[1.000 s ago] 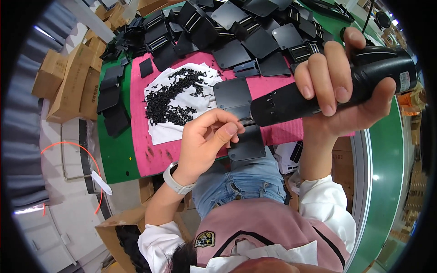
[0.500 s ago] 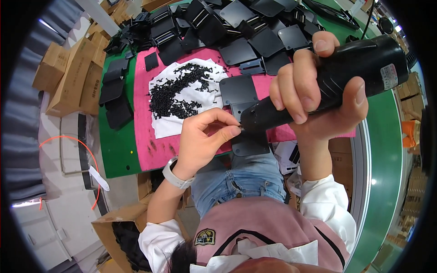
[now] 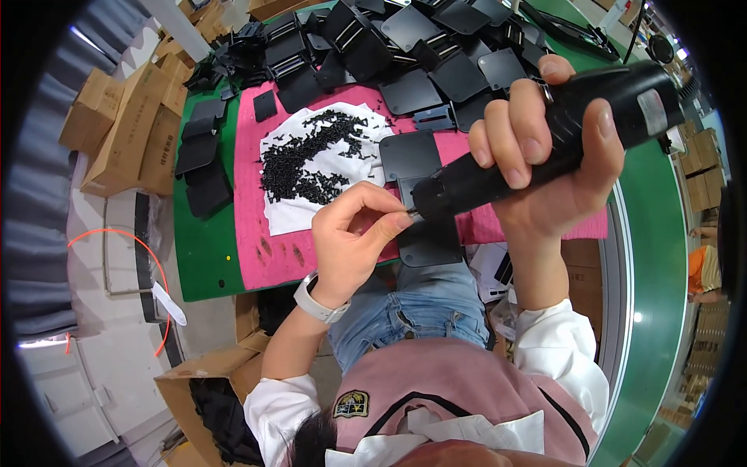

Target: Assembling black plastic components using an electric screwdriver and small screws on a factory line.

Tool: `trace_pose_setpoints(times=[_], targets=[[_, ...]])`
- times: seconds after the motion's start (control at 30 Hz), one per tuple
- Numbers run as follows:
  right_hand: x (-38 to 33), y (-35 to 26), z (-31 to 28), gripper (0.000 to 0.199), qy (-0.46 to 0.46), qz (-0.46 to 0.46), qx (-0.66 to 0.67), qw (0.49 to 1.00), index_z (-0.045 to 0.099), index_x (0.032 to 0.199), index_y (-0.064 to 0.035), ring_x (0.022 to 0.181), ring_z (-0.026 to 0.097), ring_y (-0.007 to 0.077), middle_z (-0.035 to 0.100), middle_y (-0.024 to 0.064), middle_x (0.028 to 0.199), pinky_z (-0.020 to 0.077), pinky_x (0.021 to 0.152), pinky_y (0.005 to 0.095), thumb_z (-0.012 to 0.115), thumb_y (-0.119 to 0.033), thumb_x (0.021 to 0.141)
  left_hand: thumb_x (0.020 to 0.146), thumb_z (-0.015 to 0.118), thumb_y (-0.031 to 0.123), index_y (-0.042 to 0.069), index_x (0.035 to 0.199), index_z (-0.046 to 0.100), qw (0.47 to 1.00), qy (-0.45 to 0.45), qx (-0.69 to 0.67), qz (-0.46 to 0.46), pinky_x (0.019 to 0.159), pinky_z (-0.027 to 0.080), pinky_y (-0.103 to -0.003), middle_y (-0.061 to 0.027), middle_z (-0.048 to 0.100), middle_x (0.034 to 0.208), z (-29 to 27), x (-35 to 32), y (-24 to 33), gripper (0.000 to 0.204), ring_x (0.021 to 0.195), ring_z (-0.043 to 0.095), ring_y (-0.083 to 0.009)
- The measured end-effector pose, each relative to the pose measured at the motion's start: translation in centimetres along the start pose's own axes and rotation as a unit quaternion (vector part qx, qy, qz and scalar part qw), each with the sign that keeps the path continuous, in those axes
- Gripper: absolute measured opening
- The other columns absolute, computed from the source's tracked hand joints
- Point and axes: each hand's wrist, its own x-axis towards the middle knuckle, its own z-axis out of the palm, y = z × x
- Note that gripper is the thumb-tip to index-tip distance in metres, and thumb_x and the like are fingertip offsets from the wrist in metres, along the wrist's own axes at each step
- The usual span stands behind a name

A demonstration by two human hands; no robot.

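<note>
Right hand point(image 3: 545, 167) grasps a black driver point(image 3: 545, 136) above the plate point(image 3: 410, 154); left hand point(image 3: 354, 241) pinches its tip.

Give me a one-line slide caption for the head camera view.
Right hand grips a black electric screwdriver while left hand pinches at its tip above a pink mat.

Cardboard boxes point(image 3: 128, 128), pink mat point(image 3: 257, 241), orange cable point(image 3: 117, 241).

One black electric screwdriver point(image 3: 545, 140), two hands, one pink mat point(image 3: 268, 249), one white sheet point(image 3: 292, 218) at 11 o'clock carrying a screw heap point(image 3: 307, 156) way too many to count, plus dozens of black plates point(image 3: 405, 47) around 12.
</note>
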Motion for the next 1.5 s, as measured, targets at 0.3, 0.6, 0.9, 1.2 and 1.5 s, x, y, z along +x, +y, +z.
trace_pose_setpoints(times=[0.3, 0.6, 0.9, 1.2, 1.5], targets=[[0.7, 0.4, -1.0, 0.045, -0.060, 0.017, -0.097, 0.993, 0.044, 0.112, -0.0047, 0.041, 0.040, 0.0105, 0.046, 0.0012, 0.060, 0.0369, 0.048, 0.0276, 0.053, -0.042, 0.089, 0.088, 0.063, 0.015, -0.006, 0.119, 0.047, 0.981, 0.017, 0.174, -0.077, 0.047, 0.039, -0.022, -0.0066, 0.059, 0.071, -0.3, 0.7, 0.2, 0.041, 0.056, 0.053, -0.0081], [0.9, 1.8, -0.2, 0.037, -0.067, 0.075, -0.176, 0.979, 0.042, 0.106, -0.0024, 0.042, 0.041, 0.0119, 0.046, 0.0052, 0.059, 0.0344, 0.042, 0.0250, 0.061, -0.024, 0.082, 0.090, 0.058, 0.016, -0.013, 0.119, 0.043, 0.961, -0.074, 0.137, -0.230, 0.043, 0.042, -0.030, -0.0099, 0.057, 0.055, -0.1, 1.8, 0.2, 0.042, 0.041, 0.056, -0.0163], [1.8, 3.1, 1.3, 0.039, -0.112, 0.110, -0.195, 0.968, 0.044, 0.089, 0.0006, 0.041, 0.044, 0.0082, 0.046, 0.0044, 0.056, 0.0374, 0.039, 0.0225, 0.072, -0.021, 0.074, 0.088, 0.058, 0.007, -0.014, 0.115, 0.041, 0.962, -0.051, 0.125, -0.239, 0.038, 0.040, -0.029, -0.0103, 0.057, 0.056, -0.1, 1.6, -1.0, 0.038, 0.039, 0.055, -0.0160], [2.1, 3.4, 1.3, 0.039, -0.111, 0.144, -0.181, 0.967, 0.045, 0.088, 0.0013, 0.042, 0.045, 0.0087, 0.048, 0.0051, 0.057, 0.0377, 0.040, 0.0237, 0.072, -0.022, 0.072, 0.086, 0.061, 0.010, -0.011, 0.105, 0.044, 0.957, -0.059, 0.193, -0.209, 0.042, 0.040, -0.033, -0.0131, 0.056, 0.053, -0.2, 1.6, -1.8, 0.033, 0.040, 0.056, -0.0210], [2.6, -0.7, -2.4, 0.051, -0.156, 0.049, -0.101, 0.981, 0.042, 0.115, -0.0016, 0.046, 0.045, 0.0096, 0.046, -0.0014, 0.060, 0.0398, 0.049, 0.0264, 0.060, -0.039, 0.085, 0.084, 0.066, 0.016, -0.005, 0.101, 0.053, 0.934, -0.026, 0.300, -0.193, 0.050, 0.044, -0.035, -0.0118, 0.060, 0.060, 0.2, 1.6, 0.2, 0.030, 0.053, 0.061, -0.0250]])
